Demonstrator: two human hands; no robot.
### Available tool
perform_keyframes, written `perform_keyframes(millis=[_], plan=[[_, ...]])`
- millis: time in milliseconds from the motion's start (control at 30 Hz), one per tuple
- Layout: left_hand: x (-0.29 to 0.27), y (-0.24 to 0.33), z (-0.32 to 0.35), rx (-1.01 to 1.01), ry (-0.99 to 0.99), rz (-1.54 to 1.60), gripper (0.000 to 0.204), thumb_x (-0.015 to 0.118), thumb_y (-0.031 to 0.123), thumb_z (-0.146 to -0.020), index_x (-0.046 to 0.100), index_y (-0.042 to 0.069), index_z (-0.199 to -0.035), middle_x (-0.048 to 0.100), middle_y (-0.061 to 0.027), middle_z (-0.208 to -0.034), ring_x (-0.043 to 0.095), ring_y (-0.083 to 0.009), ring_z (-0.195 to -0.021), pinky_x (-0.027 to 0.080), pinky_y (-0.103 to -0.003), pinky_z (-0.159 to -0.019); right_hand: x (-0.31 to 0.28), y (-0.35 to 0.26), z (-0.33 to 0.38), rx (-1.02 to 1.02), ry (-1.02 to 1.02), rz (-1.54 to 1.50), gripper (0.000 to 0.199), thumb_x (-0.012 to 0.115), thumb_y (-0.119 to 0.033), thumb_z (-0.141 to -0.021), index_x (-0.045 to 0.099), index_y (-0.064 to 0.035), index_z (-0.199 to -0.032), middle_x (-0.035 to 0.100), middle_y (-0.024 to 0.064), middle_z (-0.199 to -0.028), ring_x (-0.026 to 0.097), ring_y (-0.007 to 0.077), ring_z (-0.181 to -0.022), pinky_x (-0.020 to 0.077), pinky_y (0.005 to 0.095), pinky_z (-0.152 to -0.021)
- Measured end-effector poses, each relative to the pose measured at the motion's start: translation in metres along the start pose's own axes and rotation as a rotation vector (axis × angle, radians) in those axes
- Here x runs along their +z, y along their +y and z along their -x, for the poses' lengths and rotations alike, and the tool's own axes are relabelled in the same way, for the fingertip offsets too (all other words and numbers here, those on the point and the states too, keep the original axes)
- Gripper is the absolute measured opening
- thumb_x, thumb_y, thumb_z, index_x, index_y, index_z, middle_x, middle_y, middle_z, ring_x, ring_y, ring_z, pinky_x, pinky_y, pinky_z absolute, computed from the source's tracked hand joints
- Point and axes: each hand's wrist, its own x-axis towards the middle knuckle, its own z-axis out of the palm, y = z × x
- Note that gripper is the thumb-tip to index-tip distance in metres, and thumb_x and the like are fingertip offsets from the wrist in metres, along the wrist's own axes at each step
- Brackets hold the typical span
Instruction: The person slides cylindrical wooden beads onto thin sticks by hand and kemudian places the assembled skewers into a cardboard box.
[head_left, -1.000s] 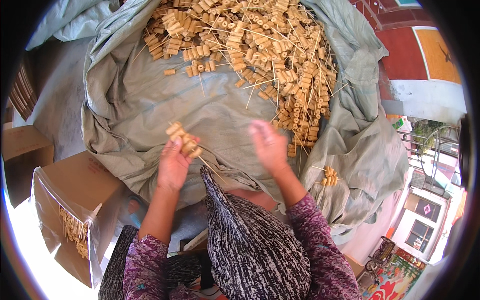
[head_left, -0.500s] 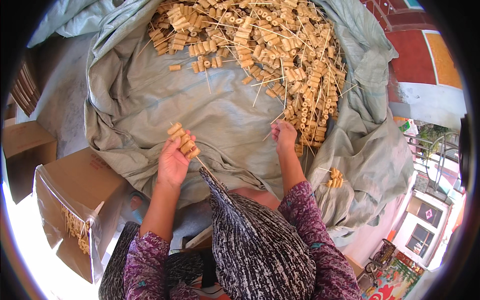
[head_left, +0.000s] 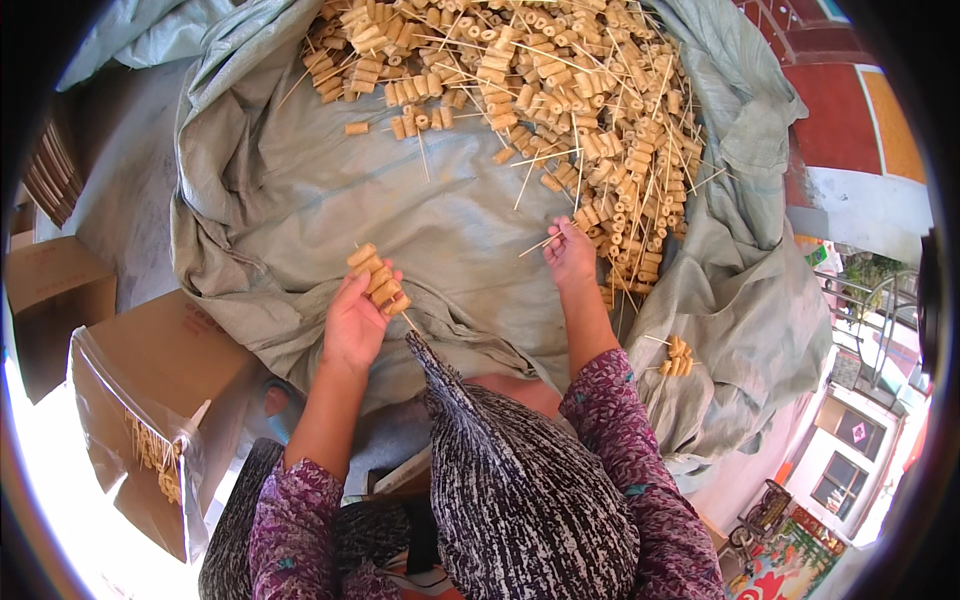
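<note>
My left hand (head_left: 358, 318) is closed round a skewer of tan tube-shaped pieces (head_left: 380, 279), several of them side by side on a thin stick whose long end points down toward my lap. At the near edge of a big heap of similar skewers (head_left: 610, 130), my right hand (head_left: 570, 255) has its fingertips pinched on a thin wooden stick (head_left: 538, 245). That stick's bare end juts out to the left of the fingers. Whether its other end carries the pieces just beyond the fingertips, I cannot tell.
A grey-green woven sheet (head_left: 300, 220) lies under the heap, bunched at its sides. One skewer (head_left: 676, 356) rests on its right fold. Cardboard boxes (head_left: 160, 350) stand at the left, the nearer one with a plastic bag of skewers (head_left: 155, 455). A loose piece (head_left: 356, 128) lies apart.
My right hand has shifted slightly up toward the heap, and the stick at its fingers now points lower left. The left hand still grips its skewer. The whole view has shifted a little.
</note>
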Motion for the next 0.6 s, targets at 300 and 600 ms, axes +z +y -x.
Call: perform_keyframes(millis=[300,600], plan=[[0.0,0.01,-0.003,0.048,-0.01,0.043,0.039,0.053,0.024,-0.099,0.05,0.006,-0.133,0.06,-0.012,-0.126,0.058,-0.0279,-0.114,0.049,-0.044,-0.092,0.001,0.049,0.12,0.088,-0.321,0.311,0.018,0.062,-0.023,-0.095,0.066,-0.0053,-0.093,0.061,-0.0004,-0.07,0.049,0.0054,-0.056,0.0387,0.0195,-0.051],[0.014,0.014,0.0,0.066,0.039,-0.026,0.049,0.053,0.041,-0.099,0.05,0.006,-0.134,0.06,-0.0104,-0.125,0.06,-0.0261,-0.11,0.051,-0.042,-0.092,0.063,0.046,0.174,0.069,-0.734,0.669,0.019,0.062,-0.017,-0.095,0.069,0.0,-0.1,0.061,-0.0016,-0.07,0.048,0.0035,-0.056,0.0387,0.0184,-0.052]])
